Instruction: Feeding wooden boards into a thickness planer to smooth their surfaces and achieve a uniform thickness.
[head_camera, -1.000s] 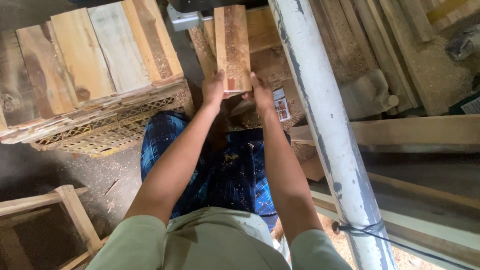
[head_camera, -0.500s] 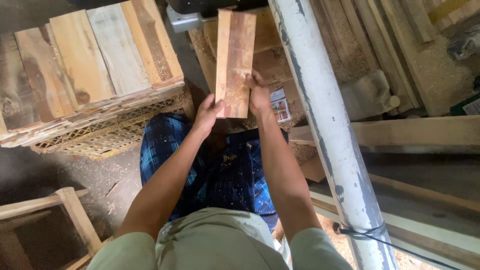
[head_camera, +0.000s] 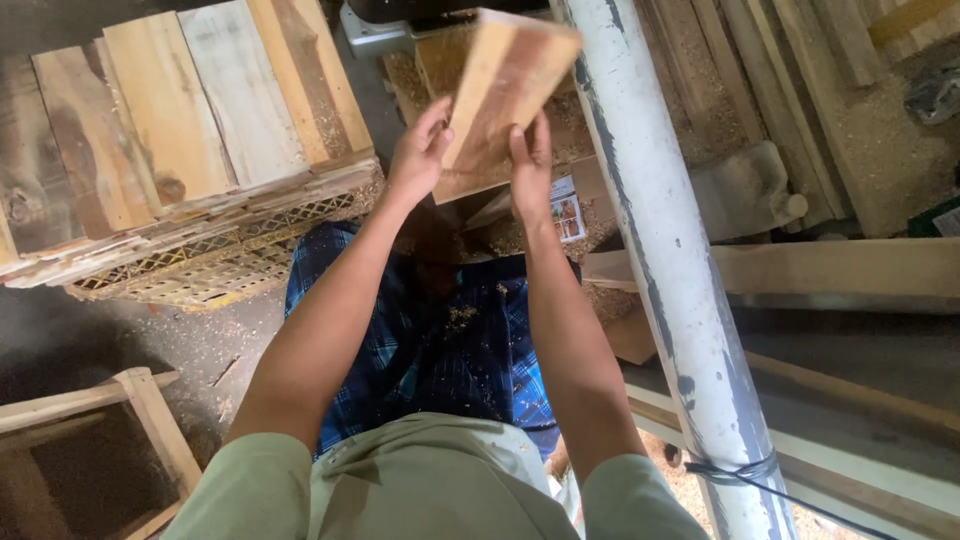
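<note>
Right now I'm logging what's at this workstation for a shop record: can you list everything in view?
wooden board: one, tan with a reddish streak, held up tilted between both hands
stack of boards: several, pale to brown, upper left on a crate
lattice crate: one, yellowish, under the stack
white pole: one, chipped paint, slanting down the right
wooden frame: one, pale, lower left
long planks: several, pale, right side
sawdust: tan, upper right
blue checked cloth: on the person's lap
left hand: gripping the board's left edge
right hand: gripping its lower right edge
</note>
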